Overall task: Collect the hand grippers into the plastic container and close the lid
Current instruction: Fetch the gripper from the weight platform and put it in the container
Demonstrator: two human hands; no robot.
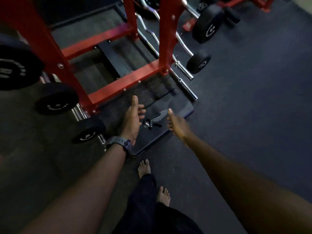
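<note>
A flat dark plastic container (179,105) lies on the gym floor by the foot of a red rack. One hand gripper (152,121), with a chrome spring coil and black handles, shows at the container's near middle; whether it lies on the lid or under it is unclear. My left hand (133,119), a watch on its wrist, hovers at the gripper's left with fingers spread and thumb up. My right hand (175,124), slightly blurred, is stretched out on the gripper's right with relaxed fingers. Neither hand holds anything.
The red steel rack (121,81) stands just behind the container. Chrome curl bars with black plates (198,62) lean on its right side, and more plates (56,98) sit on its left. My bare feet (144,168) stand on the dark rubber floor.
</note>
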